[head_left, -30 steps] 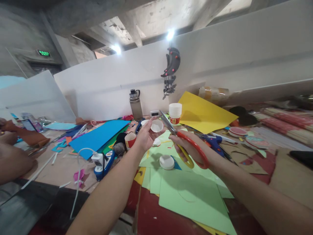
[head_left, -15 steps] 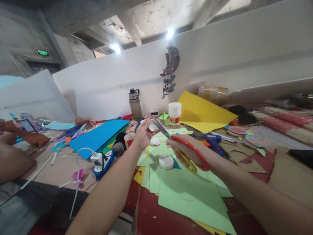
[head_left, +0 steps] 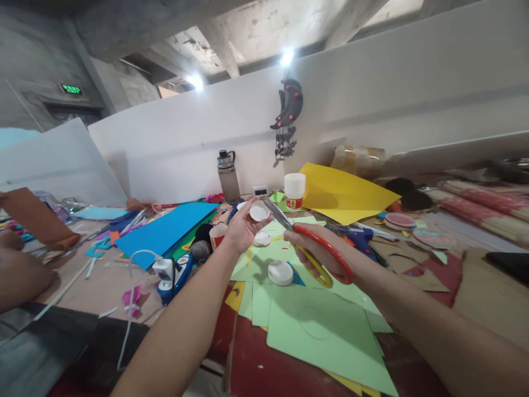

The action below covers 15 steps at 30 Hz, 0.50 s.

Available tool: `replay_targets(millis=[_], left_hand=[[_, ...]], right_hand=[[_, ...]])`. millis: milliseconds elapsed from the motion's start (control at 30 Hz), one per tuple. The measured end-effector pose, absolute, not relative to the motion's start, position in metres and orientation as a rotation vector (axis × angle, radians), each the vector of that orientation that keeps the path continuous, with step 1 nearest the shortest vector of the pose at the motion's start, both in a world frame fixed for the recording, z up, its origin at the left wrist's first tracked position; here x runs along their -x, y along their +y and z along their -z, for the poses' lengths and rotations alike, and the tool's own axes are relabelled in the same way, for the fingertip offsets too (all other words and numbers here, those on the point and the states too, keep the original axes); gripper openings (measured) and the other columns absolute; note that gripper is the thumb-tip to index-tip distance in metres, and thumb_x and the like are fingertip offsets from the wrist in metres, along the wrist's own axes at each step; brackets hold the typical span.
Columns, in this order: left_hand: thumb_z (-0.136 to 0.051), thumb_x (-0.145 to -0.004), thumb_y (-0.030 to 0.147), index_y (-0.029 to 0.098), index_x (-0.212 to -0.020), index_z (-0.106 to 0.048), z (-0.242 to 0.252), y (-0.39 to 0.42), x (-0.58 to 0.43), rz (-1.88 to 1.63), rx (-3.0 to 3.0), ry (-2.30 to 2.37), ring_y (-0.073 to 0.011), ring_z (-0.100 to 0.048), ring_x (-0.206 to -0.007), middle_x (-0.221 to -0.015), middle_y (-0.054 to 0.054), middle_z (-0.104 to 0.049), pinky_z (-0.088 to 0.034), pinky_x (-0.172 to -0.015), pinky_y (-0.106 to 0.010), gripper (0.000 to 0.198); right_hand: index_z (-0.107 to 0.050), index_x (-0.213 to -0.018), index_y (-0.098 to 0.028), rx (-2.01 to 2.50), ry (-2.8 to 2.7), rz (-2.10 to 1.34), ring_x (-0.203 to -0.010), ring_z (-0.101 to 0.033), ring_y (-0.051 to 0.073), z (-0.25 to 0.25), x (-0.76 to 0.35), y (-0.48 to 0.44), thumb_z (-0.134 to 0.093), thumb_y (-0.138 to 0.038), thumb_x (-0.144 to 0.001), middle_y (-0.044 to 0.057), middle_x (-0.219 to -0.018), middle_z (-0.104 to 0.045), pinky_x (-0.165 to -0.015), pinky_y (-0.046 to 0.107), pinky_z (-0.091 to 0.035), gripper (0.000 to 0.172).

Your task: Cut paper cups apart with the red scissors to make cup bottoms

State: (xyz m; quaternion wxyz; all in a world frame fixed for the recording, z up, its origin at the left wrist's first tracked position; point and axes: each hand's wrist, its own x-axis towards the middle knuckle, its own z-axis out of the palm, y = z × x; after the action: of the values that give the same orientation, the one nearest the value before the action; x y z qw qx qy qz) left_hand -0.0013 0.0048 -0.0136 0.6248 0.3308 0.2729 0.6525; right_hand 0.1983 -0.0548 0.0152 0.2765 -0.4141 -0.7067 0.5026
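Observation:
My left hand (head_left: 243,227) holds a small white round piece (head_left: 259,211), its fingers around the underside. In my right hand (head_left: 312,245) are scissors (head_left: 339,256) with red and yellow handles; their blades point up and left to the right edge of the white piece. Below my hands, a white disc (head_left: 280,273) lies on light green paper (head_left: 322,322), and a smaller white disc (head_left: 262,239) lies farther back. A red and white paper cup (head_left: 217,234) is left of my left wrist.
Behind stand a bottle (head_left: 228,177) and stacked paper cups (head_left: 295,190). Yellow paper (head_left: 343,193) and a blue glue gun (head_left: 363,242) are at right. Blue paper (head_left: 165,229) and a power strip (head_left: 176,280) lie left, near another person's arm (head_left: 25,275).
The white piece in my left hand has turned to show more of its round face. The scissors have shifted slightly. At far left, the other person's brown sheet is raised higher.

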Motion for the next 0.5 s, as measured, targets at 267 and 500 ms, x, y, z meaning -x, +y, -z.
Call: replay_targets(millis=[267,500], left_hand=[[-0.056,-0.082,0.025,0.018,-0.11,-0.062,0.013,0.003,0.002,-1.531,-0.864,0.643,-0.0195,-0.065,-0.095,-0.103,-0.008,-0.069,-0.052,-0.087,-0.039,0.03],[-0.06,-0.08,0.022,0.017,-0.107,-0.063,0.006,-0.005,-0.004,-1.532,-0.981,0.659,-0.0208,-0.062,-0.103,-0.109,-0.009,-0.067,-0.05,-0.09,-0.039,0.028]], right_hand=[[-0.041,-0.067,-0.021,1.103,-1.902,-1.446,-0.035,-0.045,0.008,-0.013,-0.197,-0.056,-0.05,-0.051,-0.082,-0.005,-0.047,-0.048,-0.034,0.019,-0.037,0.035],[-0.04,-0.067,-0.021,1.089,-1.929,-1.418,-0.035,-0.045,0.009,-0.015,-0.198,-0.058,-0.046,-0.051,-0.084,-0.005,-0.048,-0.048,-0.033,0.02,-0.037,0.035]])
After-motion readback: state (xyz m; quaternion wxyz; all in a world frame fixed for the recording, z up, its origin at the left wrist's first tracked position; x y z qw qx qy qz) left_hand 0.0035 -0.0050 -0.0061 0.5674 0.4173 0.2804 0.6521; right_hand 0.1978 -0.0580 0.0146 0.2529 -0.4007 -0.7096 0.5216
